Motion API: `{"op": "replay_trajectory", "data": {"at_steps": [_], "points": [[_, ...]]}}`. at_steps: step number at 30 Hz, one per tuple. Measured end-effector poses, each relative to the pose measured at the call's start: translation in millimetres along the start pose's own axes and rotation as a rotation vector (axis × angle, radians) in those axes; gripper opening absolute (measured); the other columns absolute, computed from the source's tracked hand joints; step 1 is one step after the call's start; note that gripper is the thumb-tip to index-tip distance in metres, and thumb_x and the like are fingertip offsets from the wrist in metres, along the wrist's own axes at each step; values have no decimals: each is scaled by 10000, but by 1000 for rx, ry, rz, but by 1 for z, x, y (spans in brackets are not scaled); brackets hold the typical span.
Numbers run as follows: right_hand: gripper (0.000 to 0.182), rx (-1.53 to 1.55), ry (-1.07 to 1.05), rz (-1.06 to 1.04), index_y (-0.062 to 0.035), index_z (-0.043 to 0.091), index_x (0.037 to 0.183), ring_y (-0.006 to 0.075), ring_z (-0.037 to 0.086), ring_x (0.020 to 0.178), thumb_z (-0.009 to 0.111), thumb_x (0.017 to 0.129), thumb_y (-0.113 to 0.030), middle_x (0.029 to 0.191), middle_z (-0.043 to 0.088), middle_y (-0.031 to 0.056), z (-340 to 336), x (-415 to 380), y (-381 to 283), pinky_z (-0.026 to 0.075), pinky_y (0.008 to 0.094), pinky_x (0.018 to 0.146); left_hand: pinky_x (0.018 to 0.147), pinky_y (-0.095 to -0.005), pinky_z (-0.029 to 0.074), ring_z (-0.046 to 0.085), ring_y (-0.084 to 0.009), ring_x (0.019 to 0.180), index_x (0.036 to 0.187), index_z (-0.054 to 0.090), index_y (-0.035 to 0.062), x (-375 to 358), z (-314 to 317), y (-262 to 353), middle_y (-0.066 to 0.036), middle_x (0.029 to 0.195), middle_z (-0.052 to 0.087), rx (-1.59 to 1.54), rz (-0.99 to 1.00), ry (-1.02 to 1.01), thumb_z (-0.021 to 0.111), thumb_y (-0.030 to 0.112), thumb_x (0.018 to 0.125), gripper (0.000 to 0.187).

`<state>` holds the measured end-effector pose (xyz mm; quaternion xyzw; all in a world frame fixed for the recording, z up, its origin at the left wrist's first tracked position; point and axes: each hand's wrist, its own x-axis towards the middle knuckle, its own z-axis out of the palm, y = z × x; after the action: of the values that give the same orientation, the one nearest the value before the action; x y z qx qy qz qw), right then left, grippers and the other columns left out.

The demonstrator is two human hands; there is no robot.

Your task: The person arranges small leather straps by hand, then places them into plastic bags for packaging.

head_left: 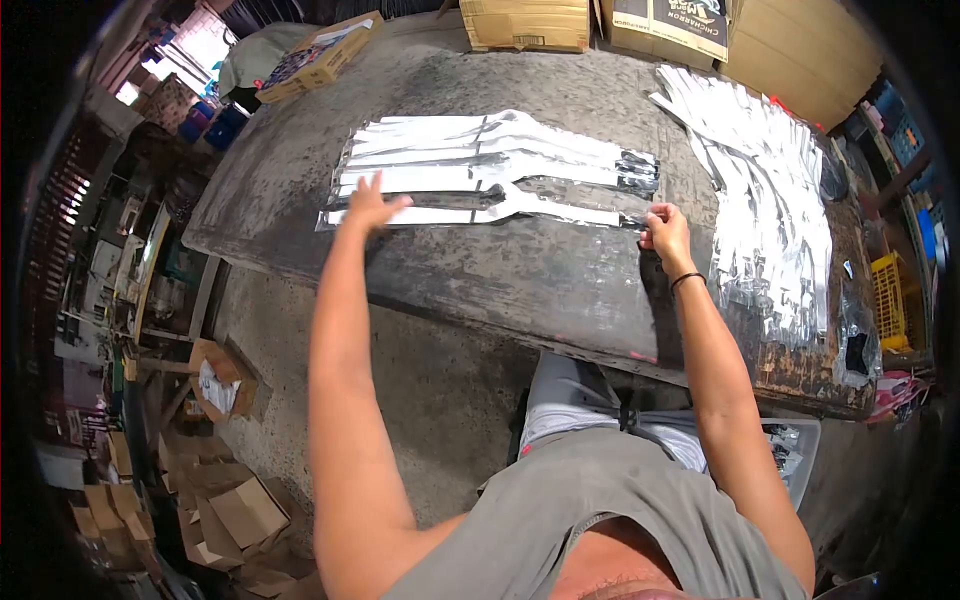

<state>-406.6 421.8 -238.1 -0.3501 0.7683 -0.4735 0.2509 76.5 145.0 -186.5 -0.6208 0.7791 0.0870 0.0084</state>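
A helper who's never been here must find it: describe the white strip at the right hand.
On the big dark table, find the small group of white strips left of the large pile. Take the strip nearest the person, the only one whose end the right hand pinches.

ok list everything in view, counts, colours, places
worn flat tabletop: one, dark grey, centre
long plastic-wrapped strips: several, white, tabletop's middle
loose pile of glossy strips: one, white, tabletop's right
brown cardboard boxes: at least four, brown, far edge
yellow plastic crate: one, yellow, far right
loose cardboard pieces: many, brown, lower-left floor
whitish plastic bin: one, pale, below near edge
left hand: one, bare, at strips' left
right hand: one, bare, pinching strip's right end
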Motion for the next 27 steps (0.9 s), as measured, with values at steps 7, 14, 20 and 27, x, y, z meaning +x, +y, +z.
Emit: {"op": "replay_trajectory", "data": {"at_steps": [7,14,20,27], "points": [[409,-580,82,-548,-156,565,1206,355,571,1066,698,834,-259,1228,514,135,-4,-38,-23,518,443,822,1128,-638,41,-24,-434,1451,1546,85,233,-68,40,35,-174,1597,-3,-92,-174,43,557,794,726,1100],[211,-745,154,-525,-175,625,1048,288,602,918,666,858,-258,1074,573,55,16,-22,-15,526,421,730,1170,-548,75,-10,-410,1458,1540,138,245,-31,40,30,-153,1600,24,-45,-45,107,549,774,752,1035],[215,-692,177,-496,-171,623,1059,280,620,938,658,866,-260,1105,571,61,23,-17,-20,525,424,709,1183,-523,60,6,-377,1465,1537,152,224,-27,40,30,-144,1598,64,-18,-64,178,580,792,704,1095],[433,-407,167,-683,-112,564,1173,379,526,1124,723,778,-188,1235,510,190,-16,-86,-17,489,450,904,1116,-549,233,205,-317,1443,1489,304,179,-22,54,23,-85,1558,270,111,-51,393,695,615,731,958]]}}
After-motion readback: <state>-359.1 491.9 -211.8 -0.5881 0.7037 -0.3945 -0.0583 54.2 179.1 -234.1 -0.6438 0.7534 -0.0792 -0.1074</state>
